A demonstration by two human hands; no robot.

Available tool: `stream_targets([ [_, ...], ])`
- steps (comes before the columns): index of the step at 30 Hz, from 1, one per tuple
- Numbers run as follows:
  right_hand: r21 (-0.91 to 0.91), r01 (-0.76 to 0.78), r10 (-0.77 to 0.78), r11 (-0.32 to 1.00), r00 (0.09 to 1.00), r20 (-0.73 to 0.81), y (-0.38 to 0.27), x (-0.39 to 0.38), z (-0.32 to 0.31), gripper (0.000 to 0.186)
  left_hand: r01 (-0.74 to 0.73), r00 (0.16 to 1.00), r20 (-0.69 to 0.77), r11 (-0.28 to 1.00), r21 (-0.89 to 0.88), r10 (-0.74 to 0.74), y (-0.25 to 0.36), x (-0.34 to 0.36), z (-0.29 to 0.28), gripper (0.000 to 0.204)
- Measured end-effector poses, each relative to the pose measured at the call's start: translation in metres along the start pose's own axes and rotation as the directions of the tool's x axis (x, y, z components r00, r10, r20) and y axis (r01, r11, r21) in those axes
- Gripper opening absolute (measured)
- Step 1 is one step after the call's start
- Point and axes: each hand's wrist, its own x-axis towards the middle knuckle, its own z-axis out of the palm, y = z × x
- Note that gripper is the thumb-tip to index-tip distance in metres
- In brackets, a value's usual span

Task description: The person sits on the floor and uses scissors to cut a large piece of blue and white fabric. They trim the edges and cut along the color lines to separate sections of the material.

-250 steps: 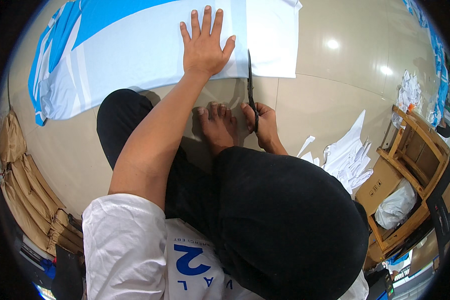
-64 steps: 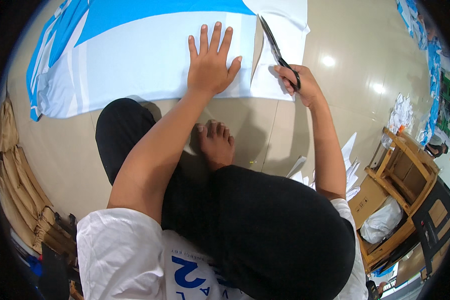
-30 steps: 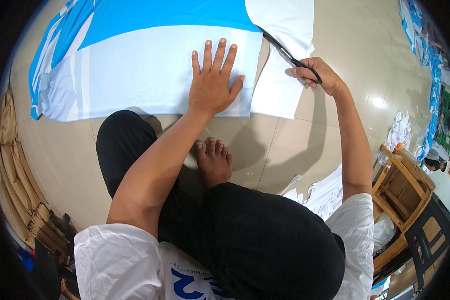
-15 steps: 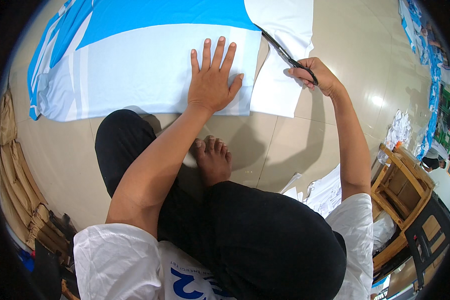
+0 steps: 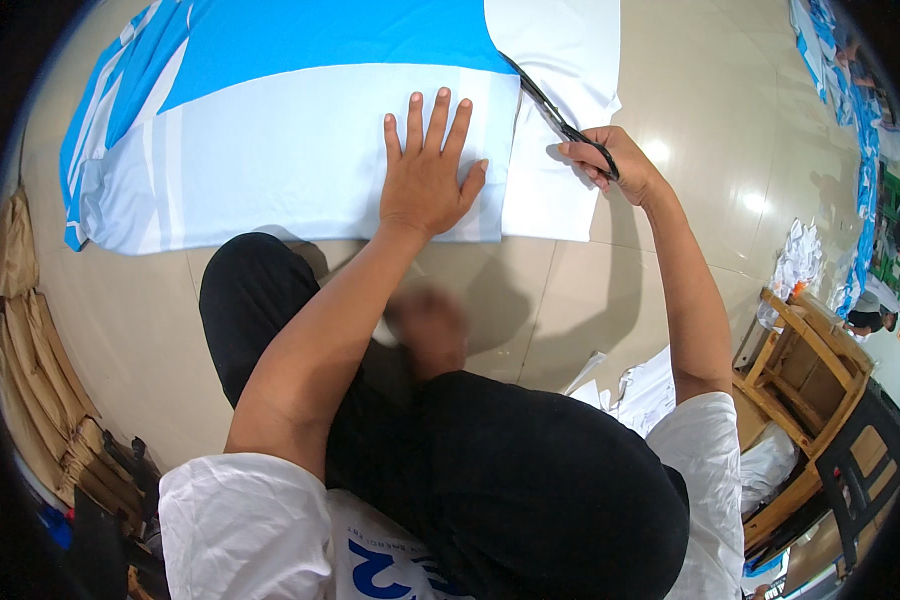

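Note:
A fabric length [image 5: 300, 150] lies on the floor, bright blue above, pale blue below, with a white section [image 5: 560, 210] on its right. My left hand [image 5: 425, 175] rests palm down on the pale blue part, fingers spread. My right hand [image 5: 610, 160] grips the handles of black scissors [image 5: 550, 105] at the white section; the blades reach diagonally up-left to the curved border of the bright blue, where a split parts it from the white. My bare foot [image 5: 432, 330], blurred, is below the fabric, between my black-clad legs [image 5: 560, 470].
Tiled floor [image 5: 700, 250] surrounds me. White scraps [image 5: 640, 390] lie by my right leg. A wooden frame [image 5: 790, 380] with cardboard and a white bag stands right, near more scraps [image 5: 800, 260]. Brown wrapped bundles [image 5: 40, 370] line the left. A distant person [image 5: 865, 320] and blue-white fabric [image 5: 860, 150] are at far right.
Since the oldest frame, my right hand and scissors moved up from the near edge, and a split opened in the fabric. In the last second, that hand shifted slightly left.

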Motion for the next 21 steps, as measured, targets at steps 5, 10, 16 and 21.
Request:
stream_targets([
  [5, 0.024, -0.015, 0.016, 1.000, 1.000, -0.022, -0.009, 0.000, 0.008, 0.037, -0.004, 1.000, -0.008, 1.000, -0.006, 0.004, 0.000, -0.001, 0.001, 0.082],
  [10, 0.066, 0.001, 0.001, 0.998, 1.000, -0.024, -0.010, 0.000, 0.011, 0.036, 0.001, 1.000, 0.003, 1.000, -0.001, -0.001, 0.001, -0.001, 0.000, 0.082],
  [16, 0.074, 0.016, -0.014, 0.997, 1.000, -0.024, -0.007, 0.002, 0.014, 0.036, -0.004, 1.000, -0.001, 1.000, 0.004, 0.004, 0.000, -0.001, 0.000, 0.083],
  [21, 0.025, 0.006, -0.005, 1.000, 0.999, -0.050, -0.009, 0.001, 0.019, 0.039, -0.007, 1.000, -0.015, 1.000, 0.007, 0.007, 0.000, -0.002, 0.001, 0.082],
])
